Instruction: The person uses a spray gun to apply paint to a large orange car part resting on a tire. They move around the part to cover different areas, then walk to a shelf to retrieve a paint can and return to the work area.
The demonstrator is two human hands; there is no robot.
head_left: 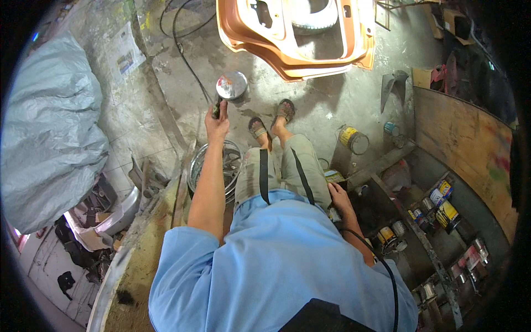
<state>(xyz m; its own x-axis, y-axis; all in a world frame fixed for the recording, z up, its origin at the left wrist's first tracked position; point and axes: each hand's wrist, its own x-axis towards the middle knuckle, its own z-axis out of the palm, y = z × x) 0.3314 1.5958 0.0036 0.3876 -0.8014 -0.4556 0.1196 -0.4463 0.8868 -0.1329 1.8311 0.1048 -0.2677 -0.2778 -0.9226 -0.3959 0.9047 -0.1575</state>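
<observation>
Out in front, my left hand (217,123) is closed around the dark handle of a spray gun (231,85). The gun's round silver cup has red smears on top, and a black hose (188,61) runs away from it along the floor. My right hand (339,198) is down beside my right thigh, fingers lying loosely against it; no held thing shows there. Ahead of the gun and to its right stands an orange-brown vehicle door shell (287,63), brightly lit and apart from the gun.
Near my left knee are round wire-spoked rims (232,160). A yellow-labelled can (353,140) stands on the floor at right. Beyond it are open shelves with several paint cans (447,214) and a wooden board (464,149). A grey plastic sheet (55,127) covers something at left.
</observation>
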